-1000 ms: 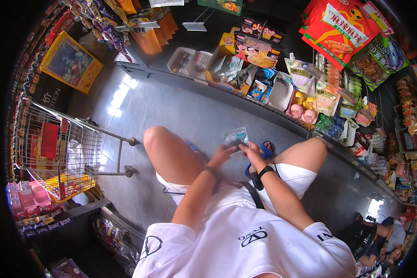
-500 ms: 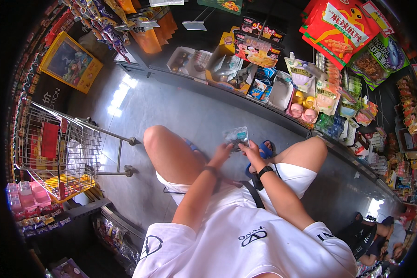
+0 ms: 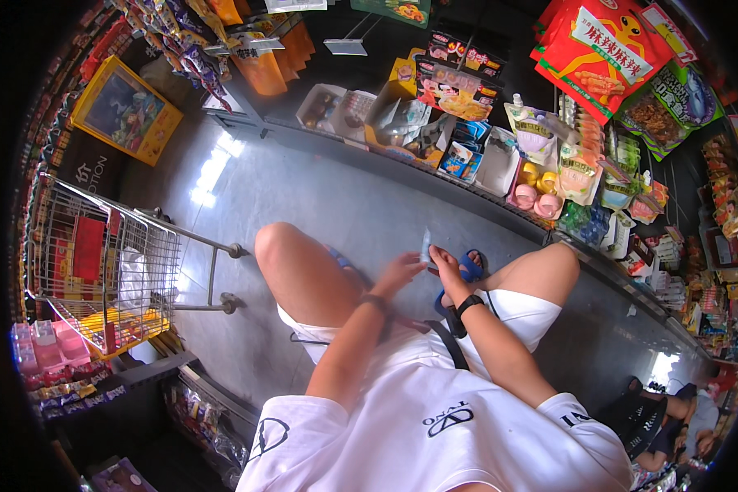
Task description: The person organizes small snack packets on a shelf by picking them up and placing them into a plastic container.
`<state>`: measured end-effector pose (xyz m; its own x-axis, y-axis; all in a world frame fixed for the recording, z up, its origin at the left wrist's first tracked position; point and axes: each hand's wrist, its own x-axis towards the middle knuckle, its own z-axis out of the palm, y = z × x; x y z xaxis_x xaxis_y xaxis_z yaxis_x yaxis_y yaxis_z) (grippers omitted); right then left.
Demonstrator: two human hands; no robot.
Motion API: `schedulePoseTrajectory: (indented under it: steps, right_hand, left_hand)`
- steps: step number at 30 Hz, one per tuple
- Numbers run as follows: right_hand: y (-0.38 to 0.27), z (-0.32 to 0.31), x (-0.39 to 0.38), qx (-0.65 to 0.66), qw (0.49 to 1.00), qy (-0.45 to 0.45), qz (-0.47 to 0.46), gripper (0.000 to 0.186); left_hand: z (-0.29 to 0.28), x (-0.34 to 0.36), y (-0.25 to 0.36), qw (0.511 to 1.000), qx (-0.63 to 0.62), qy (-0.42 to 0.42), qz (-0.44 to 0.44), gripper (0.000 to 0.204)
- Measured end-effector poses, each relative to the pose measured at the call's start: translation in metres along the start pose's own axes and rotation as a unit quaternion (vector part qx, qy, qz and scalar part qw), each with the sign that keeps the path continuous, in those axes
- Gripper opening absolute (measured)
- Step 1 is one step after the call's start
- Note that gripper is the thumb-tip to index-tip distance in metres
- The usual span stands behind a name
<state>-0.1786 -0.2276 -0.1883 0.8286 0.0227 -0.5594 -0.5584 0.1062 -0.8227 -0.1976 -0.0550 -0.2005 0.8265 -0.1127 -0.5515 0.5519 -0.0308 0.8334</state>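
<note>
Between my bare knees, a small clear packet (image 3: 425,245) with a pale teal label stands nearly edge-on above the floor, its face turned out of sight. My right hand (image 3: 445,264) holds its lower edge, fingers along the packet's right side. Close by on the left is my left hand (image 3: 400,273), slightly blurred, its fingers stretched loosely toward the packet's lower end. Whether those fingertips touch it I cannot tell.
A low snack shelf (image 3: 336,139) runs across ahead, with open boxes, pouches and hanging bags. A wire shopping cart (image 3: 107,262) stands left, beyond it a yellow-framed bin (image 3: 127,111). Another person (image 3: 672,418) sits low at the far right. Grey floor (image 3: 303,184) lies between.
The packet has turned from showing its labelled face to nearly edge-on. My left hand has loosened from it, fingers now stretched; my right hand has opened more around its edge.
</note>
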Motion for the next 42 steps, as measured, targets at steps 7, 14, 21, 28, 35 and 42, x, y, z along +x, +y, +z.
schedulePoseTrajectory:
  steps: [7, 14, 21, 28, 35, 42]
  right_hand:
    - [0.011, -0.008, 0.009, -0.016, 1.000, 0.004, -0.013, 0.047]
    - [0.013, -0.011, 0.013, 0.061, 0.996, -0.015, 0.060, 0.068]
    - [0.013, -0.009, 0.014, 0.066, 0.997, -0.031, 0.021, 0.050]
    - [0.011, -0.012, 0.014, 0.074, 0.996, -0.032, 0.033, 0.051]
    - [0.011, -0.011, 0.011, -0.012, 1.000, -0.008, 0.020, 0.046]
    - [0.034, -0.014, 0.031, -0.043, 0.998, -0.027, -0.048, 0.029]
  left_hand:
    - [0.003, 0.006, -0.016, 1.000, -0.020, -0.003, 0.023, 0.039]
    - [-0.009, 0.023, -0.039, 0.987, -0.038, 0.158, 0.002, 0.036]
    - [-0.002, 0.018, -0.028, 0.993, 0.031, 0.110, 0.030, 0.041]
    - [0.003, 0.020, -0.025, 0.990, -0.038, 0.126, 0.042, 0.030]
    - [0.003, 0.020, -0.038, 0.983, -0.075, 0.146, 0.084, 0.024]
    - [-0.008, 0.047, -0.071, 0.978, -0.037, 0.161, 0.125, 0.022]
